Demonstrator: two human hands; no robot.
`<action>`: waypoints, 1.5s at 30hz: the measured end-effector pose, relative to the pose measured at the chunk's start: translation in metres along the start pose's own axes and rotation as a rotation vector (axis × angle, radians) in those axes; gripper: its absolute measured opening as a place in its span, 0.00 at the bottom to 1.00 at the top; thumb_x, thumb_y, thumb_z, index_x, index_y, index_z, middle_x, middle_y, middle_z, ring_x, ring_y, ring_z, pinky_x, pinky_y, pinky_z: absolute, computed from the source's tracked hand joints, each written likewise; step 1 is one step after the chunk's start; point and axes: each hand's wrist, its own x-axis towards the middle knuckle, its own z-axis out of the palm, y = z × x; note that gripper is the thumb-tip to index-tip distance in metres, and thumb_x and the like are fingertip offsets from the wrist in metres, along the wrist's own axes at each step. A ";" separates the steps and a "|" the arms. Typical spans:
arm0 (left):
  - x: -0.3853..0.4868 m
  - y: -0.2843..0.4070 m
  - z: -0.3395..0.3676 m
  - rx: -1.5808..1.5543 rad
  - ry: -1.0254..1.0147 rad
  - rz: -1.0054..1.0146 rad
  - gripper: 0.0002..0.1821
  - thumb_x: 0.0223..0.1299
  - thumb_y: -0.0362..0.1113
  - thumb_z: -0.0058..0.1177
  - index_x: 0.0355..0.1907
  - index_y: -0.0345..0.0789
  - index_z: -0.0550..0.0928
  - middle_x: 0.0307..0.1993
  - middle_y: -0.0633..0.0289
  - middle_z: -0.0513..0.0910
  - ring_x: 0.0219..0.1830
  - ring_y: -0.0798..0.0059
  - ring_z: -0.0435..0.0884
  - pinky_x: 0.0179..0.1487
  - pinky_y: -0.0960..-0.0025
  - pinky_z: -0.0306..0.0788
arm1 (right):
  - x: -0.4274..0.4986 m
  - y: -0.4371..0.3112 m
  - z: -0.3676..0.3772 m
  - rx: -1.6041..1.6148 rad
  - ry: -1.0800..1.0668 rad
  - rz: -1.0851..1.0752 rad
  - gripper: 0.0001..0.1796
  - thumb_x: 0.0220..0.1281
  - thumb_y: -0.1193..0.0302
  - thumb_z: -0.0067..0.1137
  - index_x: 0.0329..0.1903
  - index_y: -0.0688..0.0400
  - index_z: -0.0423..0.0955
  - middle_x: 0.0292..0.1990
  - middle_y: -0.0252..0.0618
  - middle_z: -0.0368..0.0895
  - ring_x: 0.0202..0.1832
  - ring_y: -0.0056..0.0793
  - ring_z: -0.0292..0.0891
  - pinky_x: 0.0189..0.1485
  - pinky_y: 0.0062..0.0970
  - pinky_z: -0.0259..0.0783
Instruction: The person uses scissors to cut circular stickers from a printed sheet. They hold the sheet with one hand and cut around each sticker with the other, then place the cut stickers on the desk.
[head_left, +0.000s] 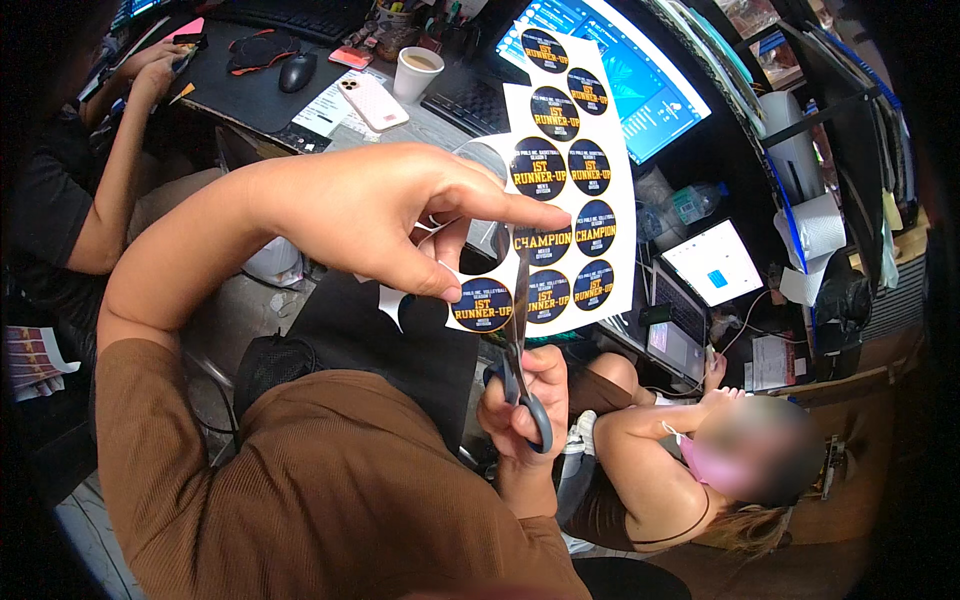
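Observation:
My left hand (367, 210) pinches a white printed sheet (625, 202) near its lower left, thumb in front. Its index finger stretches across the sheet onto a dark blue round print. Several such round prints with yellow and white lettering cover the paper. My right hand (532, 420) has its fingers in the grey handles of a pair of scissors (520, 315). The blades point up and lie at the sheet, just right of the lower-left round print (481, 306). Curved cut edges show in the paper left of the blades.
Beyond the sheet are a lit monitor (660, 97), a keyboard (469, 105), a cup of drink (418, 73), a phone (373, 100) and a mouse (298, 72). A person (652, 465) sits at right by a laptop (679, 315). Another person's arm (124, 180) is at left.

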 end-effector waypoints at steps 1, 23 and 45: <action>0.000 0.000 -0.001 -0.011 -0.009 -0.006 0.39 0.45 0.23 0.55 0.65 0.43 0.65 0.36 0.61 0.77 0.26 0.84 0.75 0.30 0.78 0.70 | 0.000 0.000 0.000 -0.005 0.010 0.007 0.29 0.49 0.75 0.62 0.54 0.66 0.61 0.18 0.41 0.68 0.16 0.19 0.59 0.17 0.16 0.53; 0.009 0.007 -0.008 0.047 -0.112 -0.021 0.41 0.43 0.25 0.58 0.66 0.41 0.64 0.36 0.61 0.75 0.24 0.82 0.72 0.30 0.78 0.67 | -0.001 -0.006 -0.004 0.037 -0.004 0.079 0.28 0.49 0.77 0.61 0.54 0.66 0.62 0.18 0.41 0.68 0.15 0.19 0.59 0.16 0.16 0.52; -0.003 -0.004 0.000 0.198 0.736 0.024 0.17 0.58 0.40 0.57 0.47 0.33 0.80 0.32 0.59 0.82 0.29 0.78 0.76 0.33 0.75 0.69 | 0.005 0.029 -0.002 0.077 -0.024 -0.022 0.28 0.54 0.77 0.59 0.57 0.59 0.60 0.24 0.41 0.69 0.19 0.17 0.57 0.18 0.16 0.54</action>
